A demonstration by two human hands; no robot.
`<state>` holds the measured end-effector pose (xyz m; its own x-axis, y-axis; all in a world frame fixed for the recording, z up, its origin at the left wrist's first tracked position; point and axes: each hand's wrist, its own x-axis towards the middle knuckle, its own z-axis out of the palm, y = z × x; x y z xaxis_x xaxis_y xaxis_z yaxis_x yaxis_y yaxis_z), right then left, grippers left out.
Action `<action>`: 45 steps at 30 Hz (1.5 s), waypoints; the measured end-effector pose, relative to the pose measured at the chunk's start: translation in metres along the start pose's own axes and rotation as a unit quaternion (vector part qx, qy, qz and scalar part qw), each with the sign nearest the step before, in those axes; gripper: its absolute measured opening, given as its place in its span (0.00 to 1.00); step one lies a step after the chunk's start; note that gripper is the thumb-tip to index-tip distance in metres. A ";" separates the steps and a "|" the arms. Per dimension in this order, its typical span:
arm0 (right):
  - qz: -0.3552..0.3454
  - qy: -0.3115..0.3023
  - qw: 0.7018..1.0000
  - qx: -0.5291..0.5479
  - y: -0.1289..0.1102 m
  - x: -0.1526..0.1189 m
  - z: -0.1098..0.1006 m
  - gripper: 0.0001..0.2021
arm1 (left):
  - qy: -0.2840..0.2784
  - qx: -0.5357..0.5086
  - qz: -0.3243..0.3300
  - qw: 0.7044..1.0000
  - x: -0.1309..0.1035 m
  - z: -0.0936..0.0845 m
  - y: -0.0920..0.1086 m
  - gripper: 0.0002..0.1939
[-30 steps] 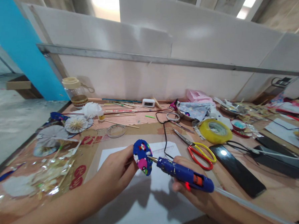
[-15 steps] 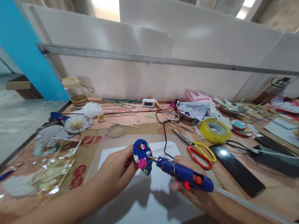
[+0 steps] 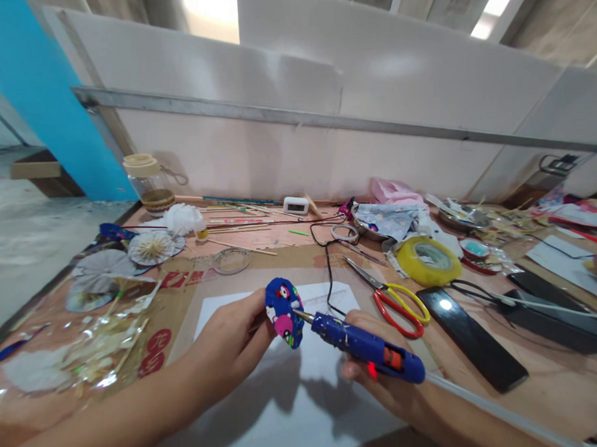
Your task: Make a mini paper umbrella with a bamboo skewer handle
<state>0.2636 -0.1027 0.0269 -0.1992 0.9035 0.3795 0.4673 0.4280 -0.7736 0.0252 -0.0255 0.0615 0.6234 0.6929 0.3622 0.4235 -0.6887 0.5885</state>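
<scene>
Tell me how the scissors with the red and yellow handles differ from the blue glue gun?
The scissors lie flat on the table with nobody touching them; the glue gun is held in the air by the right hand, its tip against the blue fabric disc in the left hand. The scissors have bare metal blades and looped handles; the glue gun is a blue body with a black cord. Both point up and to the left.

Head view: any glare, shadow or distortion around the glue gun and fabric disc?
Head view: sharp on the glue gun and fabric disc; both hands throw soft shadows onto the white paper; a bright glare spot sits on the black phone; wide-angle bending curves the metal rail.
</scene>
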 end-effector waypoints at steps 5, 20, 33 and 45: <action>0.017 -0.005 1.000 0.000 -0.001 -0.001 -0.001 0.27 | 0.005 -0.002 -0.001 1.000 -0.001 0.001 -0.001 0.08; 0.003 0.013 1.000 0.003 0.001 -0.001 0.002 0.27 | 0.004 0.005 -0.002 1.000 -0.001 0.000 0.000 0.08; -0.005 0.018 1.000 -0.010 0.001 0.000 0.002 0.26 | 0.003 0.013 0.001 1.000 -0.001 -0.001 0.000 0.09; 0.039 0.011 0.998 -0.041 -0.015 0.008 -0.008 0.22 | -0.007 0.018 0.013 1.000 0.001 -0.001 0.000 0.10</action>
<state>0.2621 -0.1024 0.0460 -0.1415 0.9330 0.3308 0.5505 0.3519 -0.7571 0.0254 -0.0245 0.0624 0.6440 0.6715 0.3665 0.4298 -0.7139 0.5528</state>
